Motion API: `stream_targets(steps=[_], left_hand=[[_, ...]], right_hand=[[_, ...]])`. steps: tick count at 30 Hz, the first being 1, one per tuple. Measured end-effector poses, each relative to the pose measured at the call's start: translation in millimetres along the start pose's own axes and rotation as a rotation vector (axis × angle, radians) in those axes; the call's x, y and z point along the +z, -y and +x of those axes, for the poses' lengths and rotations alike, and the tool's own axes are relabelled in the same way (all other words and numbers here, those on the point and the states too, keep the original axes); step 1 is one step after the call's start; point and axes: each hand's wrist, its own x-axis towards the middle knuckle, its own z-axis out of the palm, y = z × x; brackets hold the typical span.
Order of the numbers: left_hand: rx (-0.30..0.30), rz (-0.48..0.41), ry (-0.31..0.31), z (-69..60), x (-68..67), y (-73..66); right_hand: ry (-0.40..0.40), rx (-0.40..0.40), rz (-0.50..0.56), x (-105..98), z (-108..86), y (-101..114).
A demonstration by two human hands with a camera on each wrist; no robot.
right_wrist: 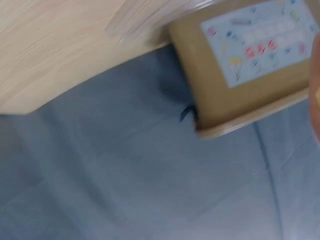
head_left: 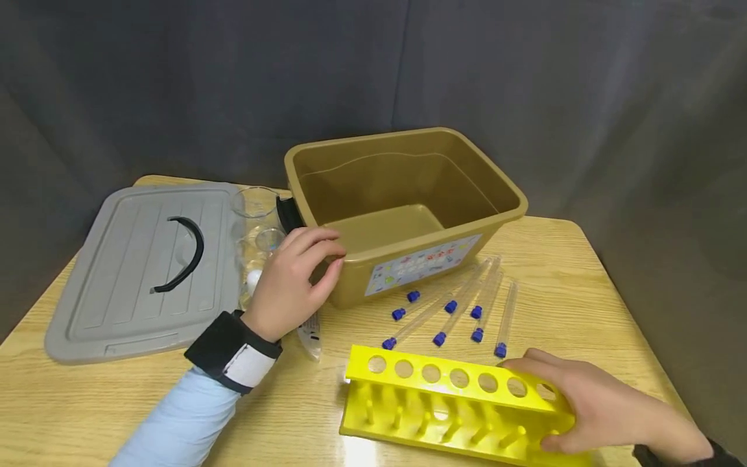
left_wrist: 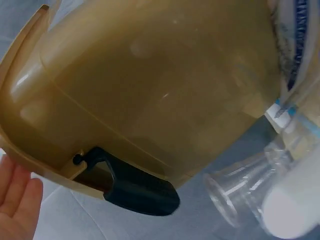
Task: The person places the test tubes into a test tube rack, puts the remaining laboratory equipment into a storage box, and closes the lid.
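My right hand [head_left: 589, 402] grips the right end of a yellow test tube rack [head_left: 417, 367], fingers over its top and thumb low on its front. The rack's holes hold no tubes. At the near left corner of a brown plastic bin [head_left: 403, 256], my left hand [head_left: 297, 275] rests with loosely bent fingers by the rim. In the left wrist view, its fingertips [left_wrist: 35, 192] meet the bin's rim [left_wrist: 50, 172]. Between bin and rack lie several clear test tubes with blue caps [head_left: 500, 350]. The right wrist view barely shows the right hand at its edge.
A grey lid [head_left: 140, 259] with a black handle [head_left: 195, 253] lies at the left. Clear beakers [head_left: 255, 202] and a white object [left_wrist: 287, 212] sit between lid and bin. The bin has a black side handle [left_wrist: 142, 192]. A dark curtain [head_left: 373, 65] hangs behind the table.
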Motion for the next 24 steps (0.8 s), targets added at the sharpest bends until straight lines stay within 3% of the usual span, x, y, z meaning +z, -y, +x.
stream_targets(steps=[4, 7, 9, 12, 15, 17, 20, 24], left_hand=[[-0.039, -0.045, -0.004, -19.4, -5.7, -2.6], [-0.085, -0.089, 0.046, -38.6, -10.3, -6.0], [-0.128, -0.127, 0.135, -50.3, -12.6, -7.3], [-0.207, -0.177, 0.337, -62.0, -14.3, -6.5], [-0.241, -0.186, 0.52, -66.2, -14.6, -3.6], [-0.225, -0.176, 0.591, -65.8, -14.6, -1.7], [-0.201, -0.172, 0.644, -64.0, -14.8, 0.3], [-0.172, -0.168, 0.668, -59.7, -13.4, 2.6]], right_hand=[[0.009, -0.034, 0.017, 8, 14.8, 3], [0.008, -0.04, 0.034, 12, 22.5, 2], [0.003, -0.053, 0.038, 14, 27.5, 0], [-0.002, -0.068, 0.043, 16, 34.6, -3], [0.01, -0.06, 0.038, 16, 40.5, -6], [0.032, -0.039, 0.036, 16, 44.6, -8], [0.07, -0.003, 0.03, 15, 49.9, -9], [0.082, 0.001, 0.039, 16, 54.0, -12]])
